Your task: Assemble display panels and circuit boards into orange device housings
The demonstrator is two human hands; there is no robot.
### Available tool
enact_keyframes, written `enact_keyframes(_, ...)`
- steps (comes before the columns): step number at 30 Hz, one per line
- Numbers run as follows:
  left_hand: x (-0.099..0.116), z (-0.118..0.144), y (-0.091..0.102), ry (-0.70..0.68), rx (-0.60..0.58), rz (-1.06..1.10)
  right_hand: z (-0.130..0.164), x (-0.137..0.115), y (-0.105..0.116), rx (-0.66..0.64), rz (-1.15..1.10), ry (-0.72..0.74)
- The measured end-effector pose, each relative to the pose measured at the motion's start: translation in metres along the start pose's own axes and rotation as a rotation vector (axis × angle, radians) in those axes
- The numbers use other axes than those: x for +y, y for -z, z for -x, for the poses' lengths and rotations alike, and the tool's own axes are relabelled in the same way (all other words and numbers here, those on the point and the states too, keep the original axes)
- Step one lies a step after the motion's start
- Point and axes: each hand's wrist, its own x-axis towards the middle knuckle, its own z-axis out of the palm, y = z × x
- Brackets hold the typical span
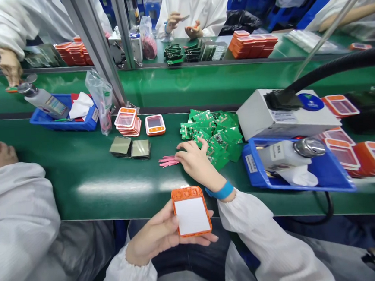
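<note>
Green conveyor matting is stretching under a worker whose left hand is cradling an orange-framed device, while the right hand, fingers spread and grasping nothing, is pressing beside pink strips and circuit boards; lifting one strip cleanly looks wise.

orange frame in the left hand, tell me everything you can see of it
The orange frame is a small rounded rectangular casing, plastic by the look, with a blank white panel filling most of its face. A thicker orange band at the top carries small moulded bumps. It lies face up, nearly flat, in the left hand, fingers under it and the thumb at its left edge. It is held just off the near edge of the green table, touching nothing else.
</note>
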Motion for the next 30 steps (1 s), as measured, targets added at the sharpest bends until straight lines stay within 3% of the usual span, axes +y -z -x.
enact_keyframes(8, 0.003, -0.002, -0.021, 0.020, 0.182, -0.198, 0.004, -0.001, -0.001, 0.021, 0.019, 0.052)
enact_keyframes(25, -0.006, -0.007, -0.040, 0.098, 0.217, -0.185, -0.007, -0.010, 0.000, -0.013, -0.090, 0.043)
enact_keyframes(28, -0.006, -0.005, -0.044, 0.090, 0.232, -0.164, -0.003, -0.012, 0.015, 0.034, -0.273, -0.035)
enact_keyframes(30, -0.004, -0.001, -0.047, 0.079, 0.263, -0.155, 0.008, -0.014, 0.038, 0.054, -0.499, -0.087)
